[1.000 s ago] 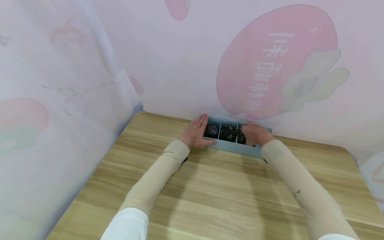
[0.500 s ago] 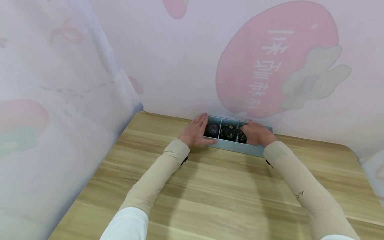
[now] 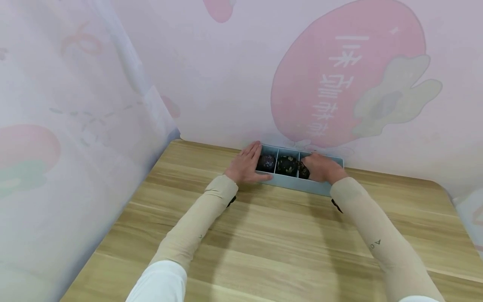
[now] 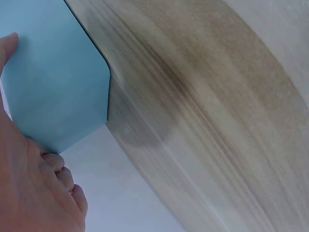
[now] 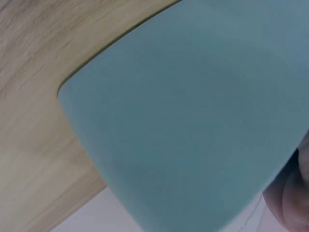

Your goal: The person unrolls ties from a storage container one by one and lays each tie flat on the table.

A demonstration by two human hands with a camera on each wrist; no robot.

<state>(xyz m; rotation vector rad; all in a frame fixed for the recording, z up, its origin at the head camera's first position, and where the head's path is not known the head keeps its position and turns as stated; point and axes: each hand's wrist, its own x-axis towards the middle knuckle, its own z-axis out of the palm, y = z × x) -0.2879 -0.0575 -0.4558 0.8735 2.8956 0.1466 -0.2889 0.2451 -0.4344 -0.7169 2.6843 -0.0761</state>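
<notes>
Bench point(image 3: 264, 243): 1 box point(image 3: 298, 183) along far edge, before the wall point(image 3: 211, 75). Left hand point(image 3: 247, 165) against box's left end; right hand point(image 3: 322, 167) at its right part. Inside, left to right: left ball point(image 3: 268, 162); 1 divider point(image 3: 277, 161); middle ball point(image 3: 287, 165); 1 further divider; right ball point(image 3: 303, 171), partly behind right hand.

Remotely, I am getting flat, even light in the head view, the backdrop point(image 3: 215, 79) looking washed out, both forearms point(image 3: 201, 218) casting soft shadows on the table point(image 3: 279, 235). The left wrist feed is showing a hazy shadow beside the box point(image 4: 60, 82); the right one is showing dim fingers point(image 5: 296, 203).
</notes>
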